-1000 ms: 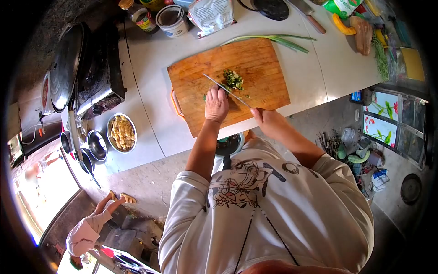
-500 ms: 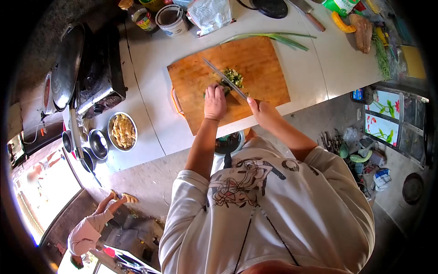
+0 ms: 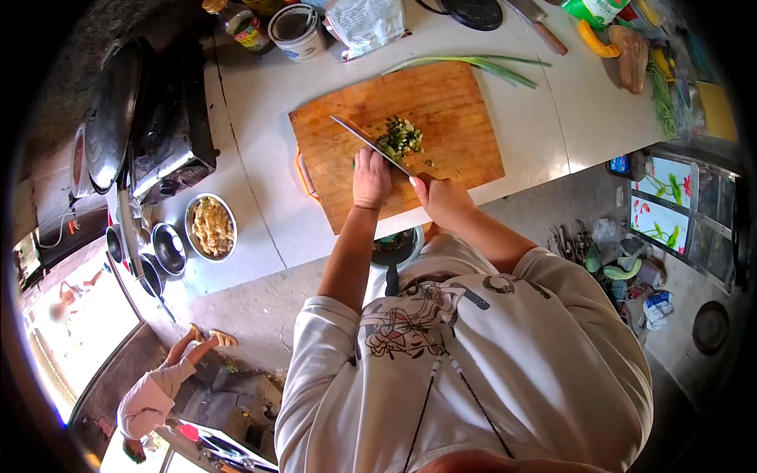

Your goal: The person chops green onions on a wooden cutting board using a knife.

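A worn wooden cutting board (image 3: 465,110) lies on the pale counter in front of me. My right hand (image 3: 441,199) is closed round the handle of a kitchen knife (image 3: 359,134), whose long blade slants up and left across the board. Beyond the blade sits a small pile of chopped greens (image 3: 402,137). My left hand (image 3: 372,180) presses down on the board right beside the blade, fingers together and bent over greens that are mostly hidden beneath it.
Long green onions (image 3: 505,69) lie behind the board. A metal bowl of yellowish food (image 3: 211,227) and dark bowls (image 3: 169,248) stand left, near a black stove (image 3: 169,150). A second knife (image 3: 540,27) lies at the back. Another person (image 3: 150,402) bends at lower left.
The knife has shifted left and toward me, closer to my left hand, and my right hand has moved left with it. More of the chopped pile shows beyond the blade.
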The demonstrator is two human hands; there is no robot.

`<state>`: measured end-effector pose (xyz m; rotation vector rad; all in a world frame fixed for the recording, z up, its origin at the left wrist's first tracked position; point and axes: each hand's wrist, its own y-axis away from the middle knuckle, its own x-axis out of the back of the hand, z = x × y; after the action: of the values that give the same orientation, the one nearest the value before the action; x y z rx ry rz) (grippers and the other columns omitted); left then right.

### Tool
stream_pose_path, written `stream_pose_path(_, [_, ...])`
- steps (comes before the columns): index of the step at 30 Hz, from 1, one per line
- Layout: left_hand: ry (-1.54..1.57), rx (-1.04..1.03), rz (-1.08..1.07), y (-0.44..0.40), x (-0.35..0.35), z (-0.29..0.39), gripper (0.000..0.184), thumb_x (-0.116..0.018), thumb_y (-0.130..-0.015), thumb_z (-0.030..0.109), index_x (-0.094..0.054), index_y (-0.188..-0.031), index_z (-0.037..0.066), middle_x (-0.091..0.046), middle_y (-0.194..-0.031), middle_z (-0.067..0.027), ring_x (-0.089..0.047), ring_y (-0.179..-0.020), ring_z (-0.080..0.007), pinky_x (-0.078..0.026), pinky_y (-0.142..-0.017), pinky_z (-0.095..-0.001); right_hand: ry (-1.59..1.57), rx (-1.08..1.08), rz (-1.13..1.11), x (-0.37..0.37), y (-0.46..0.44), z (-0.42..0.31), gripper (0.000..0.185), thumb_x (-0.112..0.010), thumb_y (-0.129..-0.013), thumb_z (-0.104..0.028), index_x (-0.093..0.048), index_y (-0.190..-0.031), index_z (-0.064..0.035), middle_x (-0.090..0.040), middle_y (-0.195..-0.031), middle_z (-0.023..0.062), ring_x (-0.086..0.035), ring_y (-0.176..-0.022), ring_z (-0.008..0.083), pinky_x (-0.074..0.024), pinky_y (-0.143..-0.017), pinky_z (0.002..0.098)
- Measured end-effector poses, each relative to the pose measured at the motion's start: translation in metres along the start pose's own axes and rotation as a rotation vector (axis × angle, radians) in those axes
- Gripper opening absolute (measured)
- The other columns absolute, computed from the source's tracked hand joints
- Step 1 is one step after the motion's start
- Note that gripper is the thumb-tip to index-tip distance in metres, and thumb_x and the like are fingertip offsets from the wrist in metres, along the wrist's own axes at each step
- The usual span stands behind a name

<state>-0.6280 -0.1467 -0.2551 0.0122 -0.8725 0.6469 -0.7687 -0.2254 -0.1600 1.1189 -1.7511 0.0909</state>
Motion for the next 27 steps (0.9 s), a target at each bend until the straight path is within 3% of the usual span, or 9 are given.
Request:
stream_pose_path(3, [-0.013,-0.059,0.045,-0.002,0.002,0.004,0.016,-0.054,-0.073,0.002,-0.052,-0.089,0.002,-0.05,-0.101,-0.0164,-0.047,-0.093,-0.0347,-0.04,-0.083,-0.0424,0.044,0.001,0.07,-0.004,-0.001,0.002,0.047,-0.034,-0.094,-0.041,-0.062,-0.083,-0.0049,-0.06,-0.069,0.0219,-0.057,-0.061,0.0432,-0.0468,-0.055,0.0501])
stream_pose_path(5, [-0.074,0.01,0.001,-0.002,0.007,0.011,0.017,-0.055,-0.073,0.003,-0.054,-0.09,0.003,-0.051,-0.102,-0.014,-0.049,-0.095,-0.0326,-0.04,-0.086,-0.0422,0.037,-0.003,0.08,0.001,-0.002,0.002,0.062,-0.034,-0.092,-0.047,-0.063,-0.065,-0.0004,-0.059,-0.061,0.0227,-0.06,-0.059,0.041,-0.0494,-0.056,0.0501])
stream_pose_path(6, [-0.078,0.006,0.002,-0.004,0.01,0.014,0.017,-0.055,-0.073,0.003,-0.054,-0.09,0.003,-0.051,-0.102,-0.014,-0.049,-0.095,-0.0326,-0.04,-0.086,-0.0422,0.034,0.0,0.084,0.001,-0.003,0.004,0.062,-0.034,-0.092,-0.047,-0.063,-0.065,-0.0004,-0.059,-0.061,0.0227,-0.06,-0.059,0.041,-0.0494,-0.056,0.0501])
stream_pose_path(8, [-0.284,-0.1,-0.003,-0.004,0.02,0.019,0.018,-0.056,-0.073,0.005,-0.056,-0.091,0.004,-0.052,-0.105,-0.0118,-0.05,-0.098,-0.0308,-0.04,-0.09,-0.0407,-0.069,0.033,0.137,-0.005,-0.003,0.007,0.063,-0.033,-0.092,-0.048,-0.064,-0.066,0.0,-0.059,-0.061,0.0237,-0.06,-0.059,0.0413,-0.0494,-0.056,0.05])
stream_pose_path(12, [-0.305,-0.157,-0.079,0.001,0.03,0.016,0.022,-0.059,-0.073,0.007,-0.057,-0.095,0.005,-0.052,-0.108,-0.0102,-0.049,-0.102,-0.0304,-0.039,-0.093,-0.0392,-0.064,0.039,0.121,-0.005,-0.002,0.008,0.064,-0.032,-0.092,-0.049,-0.064,-0.067,0.0003,-0.059,-0.063,0.0244,-0.06,-0.061,0.042,-0.0496,-0.057,0.05])
stream_pose_path(15, [-0.134,-0.177,-0.135,0.005,0.032,0.013,0.026,-0.061,-0.072,0.009,-0.057,-0.098,0.005,-0.051,-0.109,-0.0103,-0.049,-0.103,-0.0304,-0.04,-0.092,-0.0383,-0.108,0.065,0.149,-0.002,-0.003,0.006,0.066,-0.03,-0.092,-0.051,-0.064,-0.068,0.0004,-0.06,-0.064,0.0248,-0.061,-0.063,0.0422,-0.0496,-0.06,0.0504])
stream_pose_path(20, [-0.069,-0.16,-0.074,0.011,0.016,-0.005,0.029,-0.06,-0.073,0.005,-0.055,-0.102,0.005,-0.049,-0.11,-0.0121,-0.047,-0.105,-0.0319,-0.042,-0.09,-0.0381,-0.097,-0.064,-0.064,0.022,-0.001,0.004,0.067,-0.025,-0.093,-0.052,-0.064,-0.079,0.0015,-0.061,-0.073,0.0267,-0.06,-0.073,0.043,-0.0483,-0.068,0.0506])
stream_pose_path(27, [0.023,-0.147,-0.023,0.01,0.016,-0.003,0.03,-0.061,-0.073,0.003,-0.053,-0.102,0.007,-0.049,-0.108,-0.0132,-0.046,-0.105,-0.0325,-0.042,-0.088,-0.0386,-0.137,-0.087,-0.066,0.043,0.025,0.0,0.057,-0.027,-0.095,-0.046,-0.062,-0.089,-0.001,-0.061,-0.072,0.0243,-0.059,-0.072,0.0429,-0.0468,-0.066,0.0505])
